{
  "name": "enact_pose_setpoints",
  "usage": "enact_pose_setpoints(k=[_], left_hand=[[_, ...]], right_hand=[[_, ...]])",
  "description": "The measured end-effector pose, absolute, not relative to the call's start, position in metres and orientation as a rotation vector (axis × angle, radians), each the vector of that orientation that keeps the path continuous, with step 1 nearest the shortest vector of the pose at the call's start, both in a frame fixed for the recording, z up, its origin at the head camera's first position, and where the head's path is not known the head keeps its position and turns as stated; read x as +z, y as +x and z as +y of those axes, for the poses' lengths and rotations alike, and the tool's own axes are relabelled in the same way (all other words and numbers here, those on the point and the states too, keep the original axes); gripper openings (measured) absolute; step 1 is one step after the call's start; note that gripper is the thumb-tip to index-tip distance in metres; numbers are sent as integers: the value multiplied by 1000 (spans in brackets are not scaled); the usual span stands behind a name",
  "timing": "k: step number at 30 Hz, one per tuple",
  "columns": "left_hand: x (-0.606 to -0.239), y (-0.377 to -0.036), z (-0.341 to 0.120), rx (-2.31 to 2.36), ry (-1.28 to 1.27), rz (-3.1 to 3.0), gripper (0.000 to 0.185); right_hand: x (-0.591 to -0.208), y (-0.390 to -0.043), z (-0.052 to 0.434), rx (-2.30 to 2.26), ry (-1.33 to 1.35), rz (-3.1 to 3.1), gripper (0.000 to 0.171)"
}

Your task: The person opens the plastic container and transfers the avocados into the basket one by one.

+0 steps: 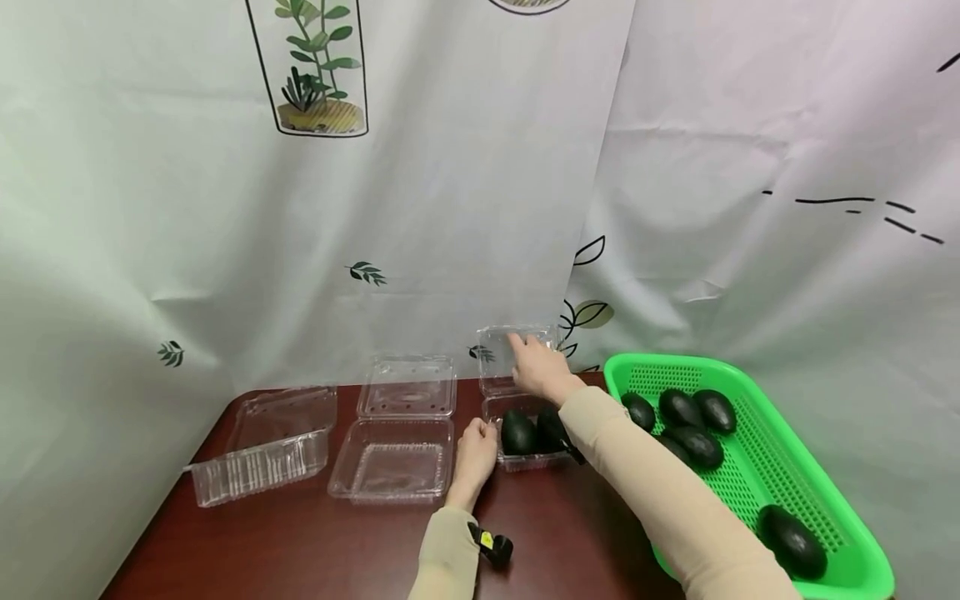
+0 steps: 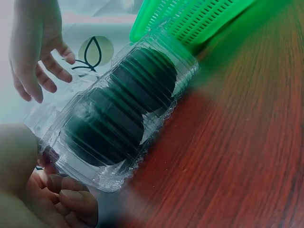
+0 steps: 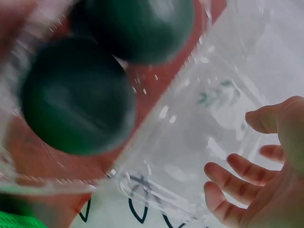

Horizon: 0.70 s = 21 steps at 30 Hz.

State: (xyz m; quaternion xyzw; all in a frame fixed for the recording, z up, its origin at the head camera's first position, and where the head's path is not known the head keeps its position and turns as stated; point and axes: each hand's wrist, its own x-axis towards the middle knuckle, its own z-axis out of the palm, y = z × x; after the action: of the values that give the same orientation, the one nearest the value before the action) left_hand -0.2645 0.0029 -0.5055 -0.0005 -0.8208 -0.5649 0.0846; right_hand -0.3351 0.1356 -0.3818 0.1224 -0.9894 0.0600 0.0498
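A clear clamshell container point(image 1: 525, 461) on the dark red table holds two dark green avocados point(image 1: 517, 433) side by side. Its hinged lid point(image 1: 497, 354) stands upright behind them. My left hand point(image 1: 476, 437) grips the container's left front corner; in the left wrist view its curled fingers point(image 2: 66, 194) sit at the ribbed wall point(image 2: 156, 123). My right hand point(image 1: 534, 362) reaches over the container with fingers spread and relaxed at the top of the lid. In the right wrist view the right hand's fingers point(image 3: 247, 175) are right beside the clear lid point(image 3: 190, 118), above the avocados point(image 3: 71, 95).
A green mesh basket point(image 1: 787, 467) at the right holds several more avocados point(image 1: 697, 446). Left of the filled container lies an empty open clamshell point(image 1: 393, 471), and a second clear one point(image 1: 258, 454) sits further left. A printed curtain hangs behind the table.
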Motion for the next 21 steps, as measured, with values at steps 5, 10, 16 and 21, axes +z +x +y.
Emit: enact_pose_setpoints(k=[5, 10, 16, 21], left_hand=[[-506, -266, 5, -1727, 32, -2443, 27], [-506, -268, 5, -1747, 40, -2447, 26], [-506, -270, 2, -1766, 36, -2428, 25], [-509, -270, 2, -1816, 42, -2432, 25]], right_hand=[[-392, -317, 137, 264, 468, -3013, 41], [-398, -305, 138, 465, 464, -3005, 49], [-408, -297, 135, 619, 461, -2994, 61], [-417, -288, 133, 655, 421, -3029, 67]])
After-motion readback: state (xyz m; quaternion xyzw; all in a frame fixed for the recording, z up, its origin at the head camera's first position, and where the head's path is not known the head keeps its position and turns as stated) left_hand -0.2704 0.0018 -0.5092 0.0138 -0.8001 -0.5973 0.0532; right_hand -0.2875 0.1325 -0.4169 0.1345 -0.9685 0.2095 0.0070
